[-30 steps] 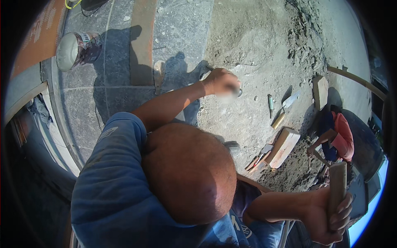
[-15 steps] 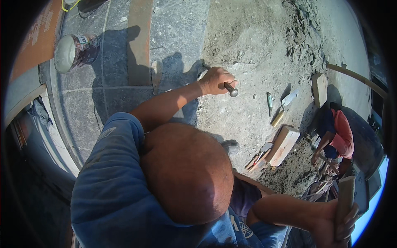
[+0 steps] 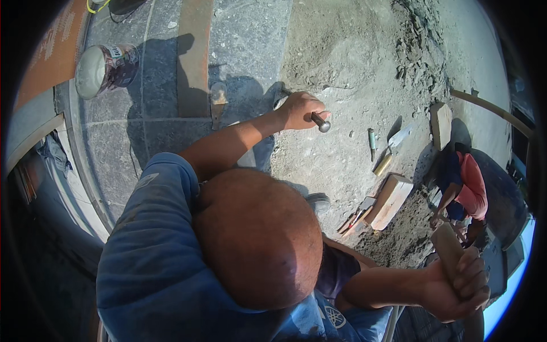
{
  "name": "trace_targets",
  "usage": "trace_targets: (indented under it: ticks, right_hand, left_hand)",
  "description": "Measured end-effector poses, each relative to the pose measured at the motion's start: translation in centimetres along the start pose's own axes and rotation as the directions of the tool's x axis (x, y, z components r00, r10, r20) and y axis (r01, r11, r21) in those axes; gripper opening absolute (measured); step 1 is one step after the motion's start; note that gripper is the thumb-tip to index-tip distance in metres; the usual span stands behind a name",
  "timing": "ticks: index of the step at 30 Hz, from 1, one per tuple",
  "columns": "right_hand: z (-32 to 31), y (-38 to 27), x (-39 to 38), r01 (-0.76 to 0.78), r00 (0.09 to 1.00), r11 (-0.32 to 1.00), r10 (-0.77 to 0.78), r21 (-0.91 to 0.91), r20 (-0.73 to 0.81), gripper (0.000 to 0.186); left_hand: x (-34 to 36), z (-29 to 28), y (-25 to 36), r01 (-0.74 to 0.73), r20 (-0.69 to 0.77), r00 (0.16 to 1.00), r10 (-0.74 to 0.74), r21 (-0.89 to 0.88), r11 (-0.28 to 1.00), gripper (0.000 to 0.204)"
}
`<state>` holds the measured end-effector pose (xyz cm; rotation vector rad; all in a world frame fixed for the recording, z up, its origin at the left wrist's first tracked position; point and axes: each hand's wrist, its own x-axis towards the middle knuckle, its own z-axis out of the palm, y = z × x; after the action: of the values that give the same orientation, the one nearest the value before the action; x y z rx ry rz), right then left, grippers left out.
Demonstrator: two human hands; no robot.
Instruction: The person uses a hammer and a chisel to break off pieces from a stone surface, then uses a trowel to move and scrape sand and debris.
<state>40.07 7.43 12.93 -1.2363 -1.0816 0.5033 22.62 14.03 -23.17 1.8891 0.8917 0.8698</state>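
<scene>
My left hand [image 3: 302, 108] is closed on a dark steel chisel [image 3: 322, 124] with a rounded end, over the pale rubble floor at the tile edge. My right hand [image 3: 461, 285], at lower right, grips a thick pale handle [image 3: 447, 246], perhaps wooden; what it attaches to is unclear. A flat scraper [image 3: 218, 96] lies left of the chisel. Right of it are a small green-handled tool [image 3: 371, 142], a trowel [image 3: 383, 162] and a pale block [image 3: 390, 202] beside several thin tools [image 3: 356, 219].
Dark tiles [image 3: 114, 148] with a plastic bucket [image 3: 94, 71] lie left, beside an orange board [image 3: 48, 54]. Another block [image 3: 440, 125] and a curved plank [image 3: 490, 105] are at right. A co-worker in pink [image 3: 473, 188] bends there. A head fills the lower middle.
My right hand first went down and right, then came up and left, tilting the handle. My left hand barely moved. The co-worker's hands shifted.
</scene>
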Motion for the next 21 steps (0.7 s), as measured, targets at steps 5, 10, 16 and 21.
trace_targets:
  ticks: [5, 10, 16, 21]
  right_hand:
    - [3.3, 11.5, -14.2, -0.329, 0.943, 0.943, 0.325, 0.057, 0.075, 0.029]
    - [0.5, 12.5, -14.3, -0.695, 0.556, 0.508, 0.829, -0.509, 0.068, 0.022]
    - [-0.3, -0.5, 1.8, 0.001, 1.000, 0.999, -0.001, 0.040, 0.010, 0.030]
    - [1.6, 10.3, -11.9, -0.277, 0.960, 0.960, 0.278, 0.046, -0.041, 0.028]
  left_hand:
    - [0.7, 0.8, -0.3, 0.018, 0.063, 0.998, -0.022, 0.051, 0.999, 0.039]
    - [0.2, 0.9, -0.7, 0.067, 0.039, 0.997, -0.070, 0.071, 0.995, 0.039]
    - [0.1, 0.2, -0.6, 0.017, 0.021, 1.000, -0.018, 0.035, 0.999, 0.042]
    - [0.6, 1.3, -0.8, 0.035, 0.069, 0.997, -0.037, 0.023, 0.999, 0.041]
